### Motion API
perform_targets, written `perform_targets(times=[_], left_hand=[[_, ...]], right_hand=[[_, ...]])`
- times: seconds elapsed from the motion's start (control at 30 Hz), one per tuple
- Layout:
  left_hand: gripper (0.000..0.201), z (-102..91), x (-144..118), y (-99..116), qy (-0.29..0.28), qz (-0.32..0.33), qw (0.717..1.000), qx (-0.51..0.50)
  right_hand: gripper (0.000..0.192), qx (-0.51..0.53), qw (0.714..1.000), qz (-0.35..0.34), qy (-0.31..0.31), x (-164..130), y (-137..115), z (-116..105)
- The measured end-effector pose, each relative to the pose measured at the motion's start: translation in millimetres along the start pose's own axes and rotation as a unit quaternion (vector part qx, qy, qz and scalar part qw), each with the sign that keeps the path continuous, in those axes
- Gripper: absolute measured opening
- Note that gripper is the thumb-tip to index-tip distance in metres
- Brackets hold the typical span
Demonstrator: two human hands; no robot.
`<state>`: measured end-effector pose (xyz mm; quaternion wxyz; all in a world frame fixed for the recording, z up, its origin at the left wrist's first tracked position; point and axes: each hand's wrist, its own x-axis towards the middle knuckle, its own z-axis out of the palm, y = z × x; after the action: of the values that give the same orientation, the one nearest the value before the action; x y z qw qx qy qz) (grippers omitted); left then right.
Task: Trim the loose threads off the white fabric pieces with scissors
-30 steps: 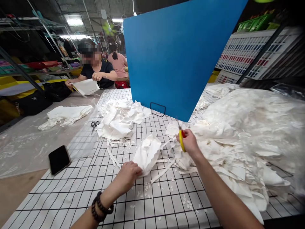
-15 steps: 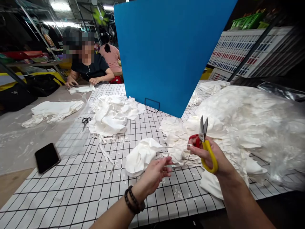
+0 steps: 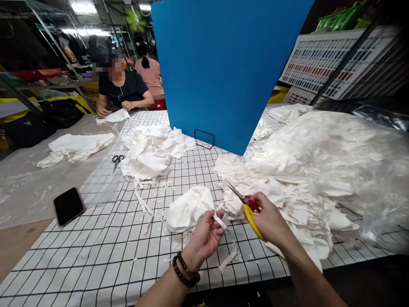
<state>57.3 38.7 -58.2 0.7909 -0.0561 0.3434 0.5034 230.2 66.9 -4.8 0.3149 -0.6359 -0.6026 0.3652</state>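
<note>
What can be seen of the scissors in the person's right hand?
The scissors have one red and one yellow handle loop, plastic by the look, and short grey metal blades. The right hand grips the loops, its fingers hiding part of them. The blades look nearly closed and point up and left, over the white fabric pieces, toward a narrow white strip pinched in the left hand.

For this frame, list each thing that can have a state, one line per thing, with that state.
left hand: pinching a white fabric strip
right hand: gripping the yellow-handled scissors
yellow-handled scissors: blades nearly shut, pointing up-left
crumpled white piece: lying on the grid mat
black scissors: lying flat, untouched
phone: screen dark, lying flat
blue board: standing upright
</note>
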Motion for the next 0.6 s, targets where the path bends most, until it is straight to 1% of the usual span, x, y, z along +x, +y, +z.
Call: perform_targets(times=[0.03,0.07,0.1,0.13,0.2,0.23,0.3,0.37,0.43,0.47,0.53,0.6], left_hand=[[0.008,-2.9,-4.5,-4.4,0.017,0.001,1.000,0.014],[0.010,-5.7,-9.0,-9.6,0.027,-0.001,0.999,0.024],[0.011,-8.3,-13.4,-15.2,0.032,-0.006,0.999,0.029],[0.012,-10.7,-17.8,-20.9,0.034,-0.014,0.999,0.035],[0.014,-14.9,-26.1,-30.7,0.029,-0.033,0.998,0.041],[0.014,-16.9,-29.9,-34.2,0.022,-0.041,0.998,0.041],[0.015,-21.3,-36.6,-37.8,0.007,-0.053,0.998,0.036],[0.019,-26.8,-42.0,-37.4,-0.003,-0.049,0.998,0.034],[0.024,-33.0,-46.9,-33.8,-0.012,-0.039,0.998,0.047],[0.027,-35.8,-49.4,-31.2,-0.020,-0.033,0.997,0.065],[0.032,-39.6,-55.1,-24.2,-0.034,-0.009,0.992,0.125],[0.033,-40.2,-61.8,-15.4,-0.040,0.041,0.977,0.208]], right_hand=[[0.023,-0.054,0.998,-0.020,-0.021,10.5,-7.6,8.5],[0.022,-0.101,0.991,-0.044,-0.070,20.8,-16.6,19.5],[0.023,-0.156,0.978,-0.078,-0.115,30.3,-26.0,32.8],[0.027,-0.213,0.957,-0.119,-0.158,38.2,-35.0,48.0],[0.037,-0.239,0.934,-0.174,-0.198,47.9,-49.0,81.3],[0.039,-0.243,0.923,-0.202,-0.221,49.4,-53.1,97.7],[0.039,-0.238,0.901,-0.244,-0.267,47.0,-55.7,126.6],[0.036,-0.235,0.882,-0.267,-0.309,41.2,-54.4,146.8],[0.035,-0.223,0.877,-0.273,-0.327,37.0,-55.4,156.1],[0.033,-0.212,0.880,-0.273,-0.324,37.0,-58.2,156.4],[0.028,-0.178,0.899,-0.265,-0.300,43.3,-69.2,148.8],[0.020,-0.131,0.926,-0.248,-0.251,58.8,-83.8,131.4]])
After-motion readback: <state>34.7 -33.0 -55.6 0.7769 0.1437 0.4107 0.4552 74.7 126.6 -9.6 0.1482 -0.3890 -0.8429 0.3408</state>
